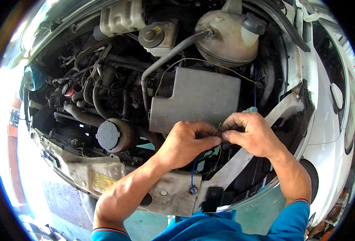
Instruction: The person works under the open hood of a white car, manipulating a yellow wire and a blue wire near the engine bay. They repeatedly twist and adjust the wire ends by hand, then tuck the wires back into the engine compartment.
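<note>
Over the front edge of a car's engine bay, my left hand and my right hand meet, thumbs and fingertips pinched close together. Between them runs a thin wire, dark and yellowish, gripped by both hands. Its ends are too small to make out. Behind my right hand's fingers pokes a pale blue, translucent round end; the rest of it is hidden. Below my left hand hangs a blue wire, reaching a bolt on the beige front panel. A flat grey cover lies just beyond both hands.
Beyond stand a whitish coolant tank with a hose and a smaller fluid reservoir. A reservoir with a grey cap sits left of my hands. Pipes and hoses crowd the left side. A white car stands at right.
</note>
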The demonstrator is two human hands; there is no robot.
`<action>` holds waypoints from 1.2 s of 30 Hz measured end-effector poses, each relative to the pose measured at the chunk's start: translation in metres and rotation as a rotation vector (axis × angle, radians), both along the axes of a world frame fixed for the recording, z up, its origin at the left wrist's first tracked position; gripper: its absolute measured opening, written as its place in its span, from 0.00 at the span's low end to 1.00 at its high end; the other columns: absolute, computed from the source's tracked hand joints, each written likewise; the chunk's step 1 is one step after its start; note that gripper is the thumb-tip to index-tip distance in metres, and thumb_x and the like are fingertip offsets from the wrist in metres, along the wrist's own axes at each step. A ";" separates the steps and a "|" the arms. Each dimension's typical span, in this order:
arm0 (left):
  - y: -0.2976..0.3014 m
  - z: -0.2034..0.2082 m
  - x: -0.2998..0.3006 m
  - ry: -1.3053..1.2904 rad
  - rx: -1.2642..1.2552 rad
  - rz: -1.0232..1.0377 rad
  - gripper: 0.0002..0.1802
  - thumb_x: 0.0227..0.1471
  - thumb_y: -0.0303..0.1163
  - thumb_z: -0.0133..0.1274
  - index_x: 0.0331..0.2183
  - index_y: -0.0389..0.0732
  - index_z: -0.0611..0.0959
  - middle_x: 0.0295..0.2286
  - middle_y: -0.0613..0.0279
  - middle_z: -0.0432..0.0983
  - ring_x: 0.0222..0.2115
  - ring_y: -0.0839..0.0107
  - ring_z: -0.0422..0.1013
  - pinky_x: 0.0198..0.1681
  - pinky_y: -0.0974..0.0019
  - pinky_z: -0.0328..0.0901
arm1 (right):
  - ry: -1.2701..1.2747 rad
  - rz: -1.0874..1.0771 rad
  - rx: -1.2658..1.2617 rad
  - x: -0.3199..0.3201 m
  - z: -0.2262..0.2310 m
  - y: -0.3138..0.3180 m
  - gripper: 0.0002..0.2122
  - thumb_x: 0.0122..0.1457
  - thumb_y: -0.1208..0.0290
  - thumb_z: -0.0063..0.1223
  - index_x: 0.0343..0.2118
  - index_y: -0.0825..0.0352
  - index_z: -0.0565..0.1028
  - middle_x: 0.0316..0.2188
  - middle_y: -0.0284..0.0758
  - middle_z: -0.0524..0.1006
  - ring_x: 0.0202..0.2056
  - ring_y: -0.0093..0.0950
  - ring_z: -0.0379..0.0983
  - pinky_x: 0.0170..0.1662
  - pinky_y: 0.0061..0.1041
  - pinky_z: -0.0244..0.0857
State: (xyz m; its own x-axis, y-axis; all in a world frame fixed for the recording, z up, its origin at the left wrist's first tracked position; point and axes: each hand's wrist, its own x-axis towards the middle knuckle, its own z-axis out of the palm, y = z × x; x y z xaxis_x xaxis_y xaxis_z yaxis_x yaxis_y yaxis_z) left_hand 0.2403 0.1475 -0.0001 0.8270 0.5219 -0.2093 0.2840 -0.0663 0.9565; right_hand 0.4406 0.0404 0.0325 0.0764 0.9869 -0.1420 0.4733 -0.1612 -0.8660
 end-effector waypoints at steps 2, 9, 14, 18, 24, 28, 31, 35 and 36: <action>0.000 0.003 0.001 0.023 -0.014 0.017 0.14 0.57 0.32 0.63 0.41 0.33 0.86 0.30 0.61 0.82 0.31 0.79 0.72 0.36 0.69 0.71 | -0.031 0.010 0.012 -0.001 0.001 0.000 0.08 0.54 0.75 0.64 0.34 0.75 0.81 0.28 0.36 0.83 0.31 0.22 0.77 0.37 0.24 0.71; 0.000 -0.003 0.001 -0.033 0.035 0.033 0.13 0.58 0.33 0.62 0.39 0.32 0.85 0.26 0.65 0.79 0.27 0.79 0.70 0.30 0.68 0.68 | -0.035 0.007 0.053 -0.005 -0.001 0.000 0.08 0.52 0.76 0.65 0.33 0.74 0.81 0.27 0.36 0.82 0.30 0.22 0.77 0.35 0.24 0.71; 0.000 -0.003 0.000 -0.061 0.117 -0.022 0.13 0.59 0.33 0.61 0.38 0.31 0.85 0.24 0.66 0.78 0.25 0.80 0.69 0.28 0.67 0.66 | -0.014 -0.003 0.046 -0.007 0.000 0.000 0.07 0.52 0.76 0.64 0.32 0.74 0.80 0.26 0.36 0.82 0.28 0.22 0.77 0.34 0.23 0.71; 0.005 0.006 -0.002 0.027 -0.057 -0.051 0.13 0.60 0.35 0.58 0.36 0.33 0.84 0.21 0.67 0.75 0.22 0.81 0.67 0.25 0.70 0.63 | -0.034 0.053 0.146 -0.006 -0.007 -0.003 0.06 0.52 0.76 0.62 0.31 0.72 0.80 0.26 0.36 0.82 0.28 0.23 0.78 0.34 0.24 0.71; 0.018 0.009 -0.008 0.027 -0.301 -0.015 0.13 0.61 0.36 0.55 0.33 0.35 0.83 0.19 0.69 0.71 0.20 0.82 0.64 0.22 0.73 0.58 | -0.089 0.069 0.266 0.000 -0.002 -0.002 0.04 0.54 0.76 0.61 0.31 0.70 0.78 0.24 0.36 0.81 0.26 0.23 0.79 0.31 0.25 0.71; 0.018 0.003 -0.005 -0.082 -0.300 0.042 0.13 0.61 0.34 0.58 0.38 0.32 0.84 0.22 0.68 0.75 0.20 0.82 0.65 0.22 0.75 0.61 | -0.079 0.139 0.275 -0.002 -0.005 -0.002 0.04 0.56 0.76 0.61 0.32 0.70 0.78 0.22 0.35 0.80 0.25 0.21 0.76 0.30 0.24 0.69; 0.017 0.008 -0.005 -0.100 -0.278 0.026 0.14 0.60 0.32 0.61 0.44 0.32 0.84 0.24 0.67 0.78 0.21 0.83 0.67 0.23 0.75 0.63 | 0.004 0.073 0.175 -0.004 -0.005 -0.002 0.06 0.54 0.74 0.61 0.32 0.70 0.78 0.24 0.33 0.80 0.27 0.20 0.75 0.32 0.23 0.68; 0.007 0.012 -0.004 -0.096 -0.144 0.003 0.18 0.58 0.30 0.63 0.48 0.35 0.84 0.26 0.67 0.79 0.23 0.84 0.68 0.24 0.76 0.64 | 0.088 0.010 0.055 0.002 -0.004 -0.001 0.07 0.53 0.73 0.61 0.32 0.71 0.78 0.26 0.31 0.79 0.29 0.18 0.73 0.34 0.21 0.68; 0.006 0.005 -0.004 -0.147 0.013 -0.016 0.19 0.55 0.28 0.65 0.49 0.37 0.84 0.27 0.66 0.80 0.24 0.83 0.69 0.26 0.74 0.67 | 0.117 0.001 0.049 0.003 -0.006 -0.001 0.07 0.53 0.73 0.61 0.32 0.71 0.78 0.27 0.29 0.78 0.30 0.17 0.73 0.35 0.20 0.67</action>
State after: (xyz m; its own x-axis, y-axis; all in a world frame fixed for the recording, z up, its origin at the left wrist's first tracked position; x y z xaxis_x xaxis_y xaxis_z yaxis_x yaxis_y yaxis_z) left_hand 0.2360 0.1536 0.0051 0.8563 0.5105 -0.0780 0.1392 -0.0828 0.9868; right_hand 0.4440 0.0389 0.0265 0.0606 0.9930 -0.1013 0.3683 -0.1166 -0.9224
